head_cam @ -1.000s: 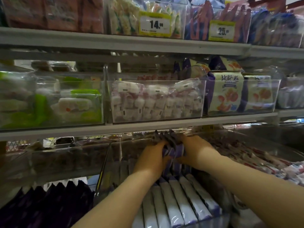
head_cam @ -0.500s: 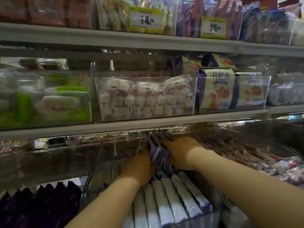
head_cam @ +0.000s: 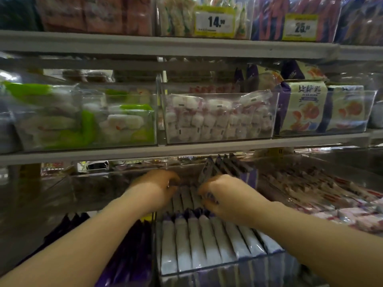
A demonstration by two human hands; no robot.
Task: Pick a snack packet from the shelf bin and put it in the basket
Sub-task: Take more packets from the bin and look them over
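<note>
Two hands reach into a clear bin (head_cam: pixel 209 271) on the lowest shelf level in view. Far left, green packs (head_cam: pixel 87 125) sit in a clear box on the middle shelf (head_cam: pixel 103 155), smeared by glare. Below them, dark pouches (head_cam: pixel 68 224) stand in shadow, their print unreadable.

The left hand (head_cam: pixel 157 188) hangs over the back of the bin with its fingers curled downward. The fingertips are blurred and partly behind the knuckles, so I cannot tell whether they hold anything. Under both forearms a row (head_cam: pixel 194 243) of white-and-purple packs lies side by side, filling the front of the bin. Its far end is hidden by the hands.

The right hand (head_cam: pixel 228 196) is near the left, not touching it. Its fingers are closed round a fan of purple packets (head_cam: pixel 219 167) that stand tilted above the knuckles, at the back of the bin under the middle shelf's edge. A bit of purple shows between the fingers; how many it grips is unclear.

Above, pink packs (head_cam: pixel 217 119) fill a second clear box. Cream bags (head_cam: pixel 304 108) with orange print stand right of it. Right of the bin, red-and-white sticks (head_cam: pixel 331 193) lie heaped, blurred and cut off by the frame edge. On the top shelf, yellow tags (head_cam: pixel 215 21) read 14 and 25, with the small digits too blurred to read.
</note>
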